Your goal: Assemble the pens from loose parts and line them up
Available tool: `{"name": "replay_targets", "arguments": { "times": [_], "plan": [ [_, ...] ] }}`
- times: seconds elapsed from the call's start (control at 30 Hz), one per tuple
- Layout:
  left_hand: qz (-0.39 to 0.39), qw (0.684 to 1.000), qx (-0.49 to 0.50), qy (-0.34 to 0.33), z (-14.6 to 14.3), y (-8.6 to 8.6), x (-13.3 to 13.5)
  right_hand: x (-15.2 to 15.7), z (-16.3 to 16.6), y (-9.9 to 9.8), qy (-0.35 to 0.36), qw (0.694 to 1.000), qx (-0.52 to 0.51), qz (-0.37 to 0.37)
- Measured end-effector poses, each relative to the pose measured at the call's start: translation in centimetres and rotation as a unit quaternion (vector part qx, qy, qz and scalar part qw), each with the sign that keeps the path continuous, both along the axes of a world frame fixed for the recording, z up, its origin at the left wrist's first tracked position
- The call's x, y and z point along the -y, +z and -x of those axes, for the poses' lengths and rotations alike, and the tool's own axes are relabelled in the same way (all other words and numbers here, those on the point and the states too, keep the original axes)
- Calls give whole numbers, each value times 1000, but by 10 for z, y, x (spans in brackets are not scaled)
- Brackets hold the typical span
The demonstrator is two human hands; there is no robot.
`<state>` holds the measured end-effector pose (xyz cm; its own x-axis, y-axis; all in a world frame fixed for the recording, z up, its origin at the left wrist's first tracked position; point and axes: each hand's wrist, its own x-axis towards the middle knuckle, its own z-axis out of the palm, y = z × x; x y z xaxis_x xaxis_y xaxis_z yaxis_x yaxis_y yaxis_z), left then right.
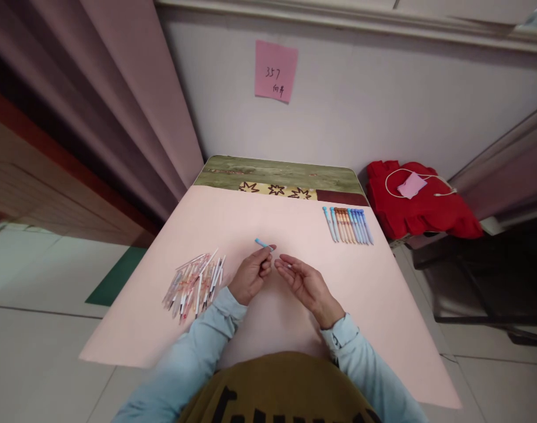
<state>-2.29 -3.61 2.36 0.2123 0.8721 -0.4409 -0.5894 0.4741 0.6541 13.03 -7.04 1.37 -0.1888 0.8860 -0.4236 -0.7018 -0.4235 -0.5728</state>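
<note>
My left hand (253, 272) is closed, pinching a light-blue pen (261, 242) between thumb and fingers over the middle of the table. The pen's blue end points up and to the left; its other end is hidden by the fingers. Just to the right, my right hand (308, 285) is open with the fingers stretched toward the pen, apart from it. Left of my left hand lies a loose pile of slim pen parts (195, 285), some white with dark tips, others clear or pinkish. At the far right, several capped pens (348, 226) lie side by side in blue and brown.
A pale pink sheet (268, 214) covers the table, with a green patterned strip (277, 170) along the back edge. Behind stands a white wall with a pink note (276, 71). To the right, a red cloth (422, 214) carries a white cable (388, 185) and a pink paper (412, 185).
</note>
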Motion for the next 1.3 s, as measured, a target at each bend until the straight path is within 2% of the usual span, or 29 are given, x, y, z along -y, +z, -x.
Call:
{"name": "replay_targets", "arguments": {
  "times": [0.17,0.27,0.33,0.43,0.57,0.63,0.73,0.83,0.93,1.0,1.1,1.3],
  "plan": [
    [67,994,79,19,1,-1,-3,-2,-1,-5,5,998,59,-31],
    [119,984,127,23,-1,1,-3,-2,1,-10,1,985,164,-58],
    [139,976,163,24,-1,3,-3,1,5,-12,6,962,257,-98],
    [145,967,208,27,-1,4,-2,7,10,-17,21,893,415,-174],
    [146,963,224,31,2,1,-1,11,10,-24,14,757,594,-272],
    [145,964,222,32,4,-1,-1,10,9,-26,-4,731,616,-294],
    [145,965,216,34,4,-2,0,6,7,-24,-47,744,600,-291],
    [145,967,207,26,2,-3,3,4,8,-12,-80,788,551,-262],
    [146,968,205,9,-4,-5,8,3,11,5,-83,832,494,-240],
    [147,966,212,2,-8,-6,11,3,13,14,-73,834,484,-254],
    [151,965,215,3,-13,-8,15,4,14,22,-67,790,535,-291],
    [151,967,204,3,-18,-7,22,4,10,16,-56,652,665,-361]
  ]
}}
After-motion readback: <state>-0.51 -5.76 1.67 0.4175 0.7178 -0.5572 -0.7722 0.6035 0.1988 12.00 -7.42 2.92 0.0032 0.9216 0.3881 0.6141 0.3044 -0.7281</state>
